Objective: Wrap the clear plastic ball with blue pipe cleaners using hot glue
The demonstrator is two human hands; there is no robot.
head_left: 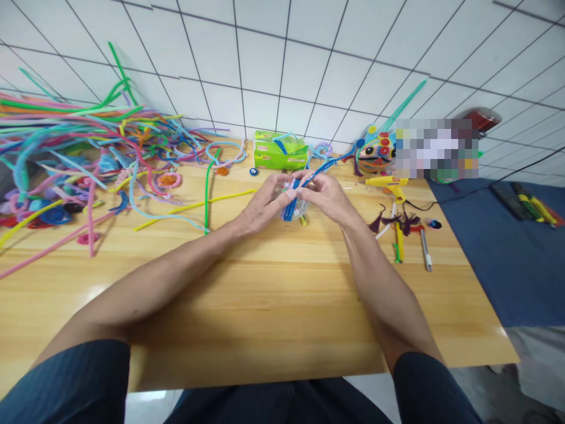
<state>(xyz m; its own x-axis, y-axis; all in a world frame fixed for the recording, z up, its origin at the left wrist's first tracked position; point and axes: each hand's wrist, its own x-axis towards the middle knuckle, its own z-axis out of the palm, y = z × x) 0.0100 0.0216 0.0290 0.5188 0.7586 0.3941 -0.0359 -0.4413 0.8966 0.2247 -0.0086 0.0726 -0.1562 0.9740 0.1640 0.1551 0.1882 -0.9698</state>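
A small clear plastic piece (302, 209), maybe a cup or bottle part, is between my hands above the middle of the table. Blue pipe cleaners (290, 210) lie against its side, and their loose ends stretch up to the right past my fingers. My left hand (270, 203) grips the plastic piece from the left, its thumb pressed on the blue strands. With fingers pinched, my right hand (325, 194) holds the blue pipe cleaners at the upper right. Fingers partly cover the piece, so its full shape is hidden.
A heap of coloured pipe cleaners (88, 132) fills the left side. Behind my hands stands a green tissue pack (281, 154). To the right are a yellow glue gun (388, 187) with a cord, a utility knife (426, 250) and a decorated craft figure (375, 152).
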